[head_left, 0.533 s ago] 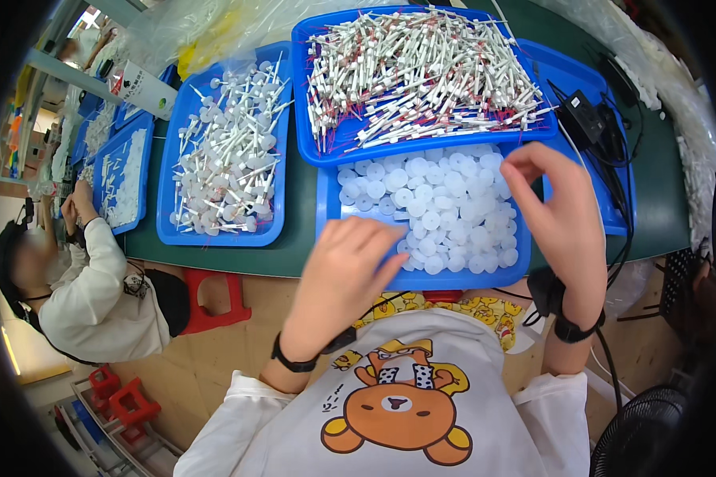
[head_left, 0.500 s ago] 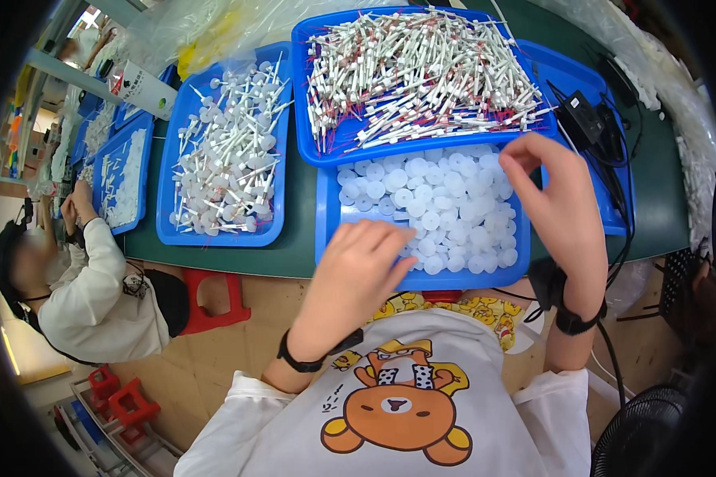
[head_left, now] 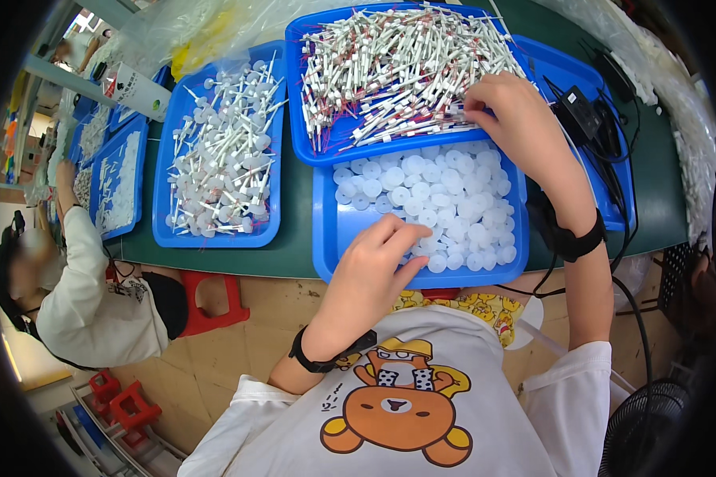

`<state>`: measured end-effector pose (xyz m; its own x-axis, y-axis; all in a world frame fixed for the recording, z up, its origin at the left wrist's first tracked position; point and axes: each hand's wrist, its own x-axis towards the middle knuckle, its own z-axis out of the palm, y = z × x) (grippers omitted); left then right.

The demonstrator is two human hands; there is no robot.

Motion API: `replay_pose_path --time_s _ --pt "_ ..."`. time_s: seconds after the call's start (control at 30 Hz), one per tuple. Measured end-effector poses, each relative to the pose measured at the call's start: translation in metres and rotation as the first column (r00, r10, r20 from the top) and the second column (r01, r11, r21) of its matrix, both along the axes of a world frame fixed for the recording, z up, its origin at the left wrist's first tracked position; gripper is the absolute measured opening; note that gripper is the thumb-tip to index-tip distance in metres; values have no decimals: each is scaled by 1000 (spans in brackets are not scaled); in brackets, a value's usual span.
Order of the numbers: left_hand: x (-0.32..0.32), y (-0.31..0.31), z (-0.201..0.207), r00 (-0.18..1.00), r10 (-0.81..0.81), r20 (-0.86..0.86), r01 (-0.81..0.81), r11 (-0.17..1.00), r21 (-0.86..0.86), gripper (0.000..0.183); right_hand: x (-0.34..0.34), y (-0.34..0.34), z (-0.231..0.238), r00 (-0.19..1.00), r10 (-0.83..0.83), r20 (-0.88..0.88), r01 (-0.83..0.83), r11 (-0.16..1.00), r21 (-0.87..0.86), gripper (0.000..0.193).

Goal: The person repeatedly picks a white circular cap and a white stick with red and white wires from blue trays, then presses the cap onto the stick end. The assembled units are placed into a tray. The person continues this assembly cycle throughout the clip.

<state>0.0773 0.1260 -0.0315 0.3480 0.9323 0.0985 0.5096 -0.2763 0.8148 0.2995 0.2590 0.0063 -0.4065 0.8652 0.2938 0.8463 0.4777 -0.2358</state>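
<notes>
In the head view, joined disc-and-stick pieces (head_left: 229,151) already crowded the blue tray (head_left: 231,241) at ten o'clock; many white wired sticks (head_left: 410,63) at half past twelve and translucent discs (head_left: 471,208) at two-thirty lay unjoined. The left hand (head_left: 370,262), thumb and forefinger parted, hovered by the discs. The right hand (head_left: 509,119), at two o'clock, curled over the sticks; whether its poorly seen fingertips pinched one could not be told.
</notes>
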Motion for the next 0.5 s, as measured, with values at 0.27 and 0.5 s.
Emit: replay_pose_path --time_s 0.27,0.5 --pt "-4 3 -3 993 12 114 -10 1000 -21 19 -1 -21 18 913 6 -407 126 947 297 8" --pt "-16 0 0 941 128 314 -69 979 -192 15 -30 -122 37 798 36 -602 111 972 205 26"
